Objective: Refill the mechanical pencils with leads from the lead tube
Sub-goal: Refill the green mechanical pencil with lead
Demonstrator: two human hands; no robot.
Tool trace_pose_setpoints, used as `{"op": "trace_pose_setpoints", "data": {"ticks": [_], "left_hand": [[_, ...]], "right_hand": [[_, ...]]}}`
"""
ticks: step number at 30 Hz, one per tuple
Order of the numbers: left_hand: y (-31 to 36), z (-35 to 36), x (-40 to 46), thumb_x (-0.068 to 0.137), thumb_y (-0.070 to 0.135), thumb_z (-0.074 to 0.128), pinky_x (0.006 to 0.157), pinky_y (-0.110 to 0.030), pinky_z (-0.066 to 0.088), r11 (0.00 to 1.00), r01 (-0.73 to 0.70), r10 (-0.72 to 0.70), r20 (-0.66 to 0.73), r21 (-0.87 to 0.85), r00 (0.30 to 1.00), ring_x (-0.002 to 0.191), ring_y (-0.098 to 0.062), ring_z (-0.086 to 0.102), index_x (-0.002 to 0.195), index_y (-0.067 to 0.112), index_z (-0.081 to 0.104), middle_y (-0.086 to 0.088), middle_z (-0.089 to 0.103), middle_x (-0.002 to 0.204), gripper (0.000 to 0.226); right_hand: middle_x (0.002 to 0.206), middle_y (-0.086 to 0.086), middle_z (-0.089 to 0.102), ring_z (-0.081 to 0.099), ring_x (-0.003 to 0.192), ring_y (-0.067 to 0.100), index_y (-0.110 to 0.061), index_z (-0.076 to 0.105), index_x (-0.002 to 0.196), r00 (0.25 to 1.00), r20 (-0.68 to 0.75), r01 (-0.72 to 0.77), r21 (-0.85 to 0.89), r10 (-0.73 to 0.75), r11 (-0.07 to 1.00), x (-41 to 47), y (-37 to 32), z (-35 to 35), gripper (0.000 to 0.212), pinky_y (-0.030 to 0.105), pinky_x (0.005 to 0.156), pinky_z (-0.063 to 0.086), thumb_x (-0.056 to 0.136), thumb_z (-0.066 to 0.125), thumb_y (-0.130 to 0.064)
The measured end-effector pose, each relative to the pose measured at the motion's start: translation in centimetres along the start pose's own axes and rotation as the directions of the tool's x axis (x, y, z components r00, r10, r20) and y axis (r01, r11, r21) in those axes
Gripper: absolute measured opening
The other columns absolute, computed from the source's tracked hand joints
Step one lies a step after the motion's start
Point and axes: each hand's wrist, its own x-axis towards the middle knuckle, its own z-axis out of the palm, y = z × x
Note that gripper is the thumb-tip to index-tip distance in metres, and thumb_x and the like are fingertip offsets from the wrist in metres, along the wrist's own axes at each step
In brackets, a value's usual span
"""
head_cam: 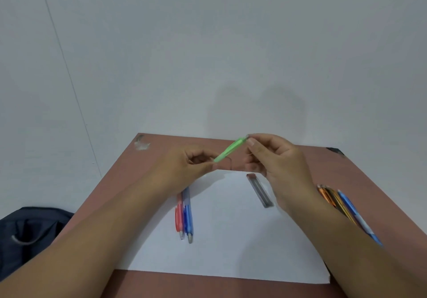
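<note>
Both forearms reach forward over reddish-brown bench (pixel 300 159). Left hand (pixel 184 166) pinches lower end of light green plastic mechanical pencil (pixel 230 149), held tilted above white paper sheet (pixel 231 240). Right hand (pixel 275 159) pinches pencil's upper end between thumb and forefinger. Slim grey lead tube (pixel 260 190) lies on paper, beneath right hand.

Both forearms bare, no sleeves in view. Left hand (pixel 184 166) and right hand (pixel 275 159): no rings, watch or gloves. Nails short, unpainted where visible.
</note>
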Motion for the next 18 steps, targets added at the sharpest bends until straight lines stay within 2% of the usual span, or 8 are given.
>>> {"op": "trace_pose_setpoints", "data": {"ticks": [2, 6, 9, 13, 15, 18], "left_hand": [[0.2, -0.2, 0.0, 0.087, 0.022, 0.077, 0.069, -0.011, 0.046, 0.999, -0.021, 0.021, -0.008, 0.034, 1.000, 0.073, 0.005, 0.060, 0.091, 0.041, 0.076, 0.013, 0.075, 0.084, 0.020], [-0.1, -0.5, 0.1, 0.087, 0.018, 0.076, 0.072, -0.012, 0.047, 0.996, -0.059, 0.059, 0.011, 0.059, 0.998, 0.080, 0.003, 0.064, 0.091, 0.045, 0.076, 0.018, 0.074, 0.087, 0.027], [-0.3, -0.7, 0.3, 0.087, 0.019, 0.076, 0.073, -0.012, 0.047, 0.994, -0.065, 0.065, 0.011, 0.084, 0.998, 0.085, 0.000, 0.065, 0.093, 0.047, 0.075, 0.021, 0.074, 0.089, 0.028], [-0.5, -1.0, 0.4, 0.090, 0.018, 0.072, 0.072, -0.010, 0.049, 0.991, -0.052, 0.054, -0.015, 0.123, 0.998, 0.087, -0.002, 0.066, 0.095, 0.043, 0.076, 0.023, 0.074, 0.091, 0.026], [-0.9, -1.5, 0.5, 0.093, 0.019, 0.070, 0.071, -0.011, 0.052, 0.987, -0.026, 0.035, -0.060, 0.156, 0.998, 0.085, -0.007, 0.066, 0.101, 0.036, 0.078, 0.020, 0.075, 0.091, 0.020], [-1.6, -2.3, 0.8, 0.093, 0.024, 0.070, 0.075, -0.027, 0.059, 0.973, -0.013, 0.044, -0.131, 0.229, 0.990, 0.082, -0.009, 0.068, 0.105, 0.034, 0.078, 0.016, 0.075, 0.089, 0.018]], "right_hand": [[0.079, 0.008, 0.074, 0.069, 0.069, 0.020, -0.018, 0.079, 0.090, 1.000, 0.009, 0.002, -0.040, -0.001, 0.999, 0.0, 0.2, -0.1, 0.008, 0.043, 0.081, 0.060, 0.092, 0.072, -0.014], [0.077, 0.009, 0.074, 0.067, 0.068, 0.019, -0.015, 0.078, 0.093, 1.000, 0.008, -0.008, -0.023, 0.008, 1.000, -0.1, 0.2, 0.2, 0.006, 0.042, 0.079, 0.058, 0.091, 0.072, -0.012], [0.078, 0.008, 0.075, 0.069, 0.068, 0.019, -0.016, 0.078, 0.090, 1.000, -0.005, -0.011, -0.035, 0.011, 0.999, -0.1, 0.2, 0.3, 0.006, 0.048, 0.083, 0.057, 0.092, 0.072, -0.013], [0.070, 0.003, 0.072, 0.065, 0.063, 0.016, -0.020, 0.078, 0.084, 0.994, -0.108, 0.018, -0.106, -0.030, 0.994, 0.3, 0.4, 0.0, 0.010, 0.047, 0.078, 0.062, 0.092, 0.073, -0.016], [0.067, -0.002, 0.070, 0.064, 0.063, 0.013, -0.024, 0.077, 0.084, 0.985, -0.144, 0.064, -0.196, -0.093, 0.978, 0.7, 0.6, -0.6, 0.012, 0.042, 0.075, 0.063, 0.092, 0.072, -0.018], [0.079, -0.013, 0.072, 0.065, 0.071, 0.007, -0.031, 0.078, 0.084, 0.992, 0.017, 0.123, -0.444, -0.128, 0.887, 0.7, 1.4, -1.0, 0.016, 0.032, 0.071, 0.061, 0.092, 0.071, -0.018]]}}
